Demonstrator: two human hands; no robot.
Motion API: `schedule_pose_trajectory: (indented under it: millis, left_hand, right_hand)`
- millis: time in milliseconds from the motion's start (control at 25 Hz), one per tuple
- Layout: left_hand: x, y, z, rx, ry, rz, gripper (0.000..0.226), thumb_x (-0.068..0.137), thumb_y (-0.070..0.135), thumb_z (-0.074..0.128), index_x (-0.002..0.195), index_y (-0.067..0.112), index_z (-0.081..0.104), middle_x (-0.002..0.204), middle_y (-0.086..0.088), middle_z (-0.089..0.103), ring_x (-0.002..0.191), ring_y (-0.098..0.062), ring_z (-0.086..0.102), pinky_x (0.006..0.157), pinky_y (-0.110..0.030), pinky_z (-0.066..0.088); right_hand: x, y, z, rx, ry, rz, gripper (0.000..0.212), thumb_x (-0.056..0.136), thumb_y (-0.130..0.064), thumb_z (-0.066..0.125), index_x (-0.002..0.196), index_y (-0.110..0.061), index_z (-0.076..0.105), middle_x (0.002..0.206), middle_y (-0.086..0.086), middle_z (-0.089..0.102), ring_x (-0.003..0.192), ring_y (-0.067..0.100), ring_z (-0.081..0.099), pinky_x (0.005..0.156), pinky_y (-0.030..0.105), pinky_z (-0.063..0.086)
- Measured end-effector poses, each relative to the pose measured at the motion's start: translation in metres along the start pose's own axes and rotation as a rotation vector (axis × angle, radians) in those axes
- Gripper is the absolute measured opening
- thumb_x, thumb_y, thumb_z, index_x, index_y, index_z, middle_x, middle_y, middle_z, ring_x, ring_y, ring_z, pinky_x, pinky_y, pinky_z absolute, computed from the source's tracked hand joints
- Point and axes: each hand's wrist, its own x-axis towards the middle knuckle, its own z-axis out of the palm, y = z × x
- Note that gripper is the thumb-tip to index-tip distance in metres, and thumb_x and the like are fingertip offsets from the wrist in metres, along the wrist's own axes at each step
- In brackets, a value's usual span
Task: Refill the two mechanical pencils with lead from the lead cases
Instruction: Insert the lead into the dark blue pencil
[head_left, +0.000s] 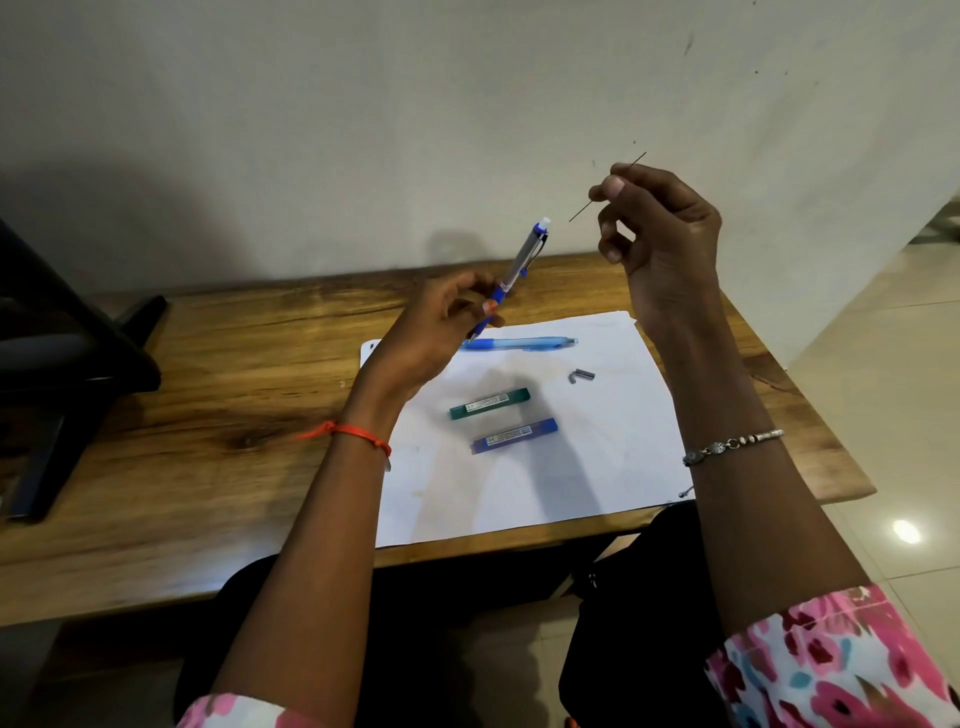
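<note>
My left hand (441, 327) grips a blue and grey mechanical pencil (519, 270) by its blue grip, tilted with its white eraser end up and to the right. My right hand (660, 239) pinches a thin lead stick (581, 212) between thumb and forefinger, raised above the table, its lower tip a short way right of the pencil's top. A second, light blue pencil (524, 343) lies flat on the white paper (597, 467). A green lead case (490, 404) and a purple lead case (514, 435) lie side by side on the paper.
A small grey metal cap piece (581, 375) lies on the paper right of the cases. The paper rests on a wooden table (208, 415) against a pale wall. A dark stand (62, 364) occupies the table's left end. Tiled floor lies to the right.
</note>
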Motion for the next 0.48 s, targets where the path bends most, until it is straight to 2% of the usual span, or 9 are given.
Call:
schedule_pose_trajectory:
  millis: [240,480]
  left_hand:
    - [-0.0018,0.0024,0.002,0.028,-0.028,-0.006,0.028,0.093,0.002,0.045,0.086,0.027,0.054,0.087,0.014,0.059,0.081,-0.011,0.061,0.089,-0.034,0.047]
    - [-0.0011,0.0032,0.0024,0.043,-0.036,-0.018,0.017,0.093,0.003,0.045,0.099,0.017,0.055,0.091,0.014,0.058,0.082,-0.008,0.061,0.092,-0.037,0.047]
  right_hand:
    - [-0.0011,-0.0021,0.005,0.007,-0.08,-0.014,0.02,0.076,-0.004,0.064,0.069,-0.02,0.074,0.066,-0.001,0.069,0.064,0.014,0.053,0.049,0.022,0.035]
    - [-0.0003,-0.0009,0.0032,-0.035,-0.133,-0.044,0.023,0.078,-0.003,0.063,0.071,-0.023,0.074,0.064,-0.004,0.069,0.075,0.023,0.051,0.051,0.022,0.038]
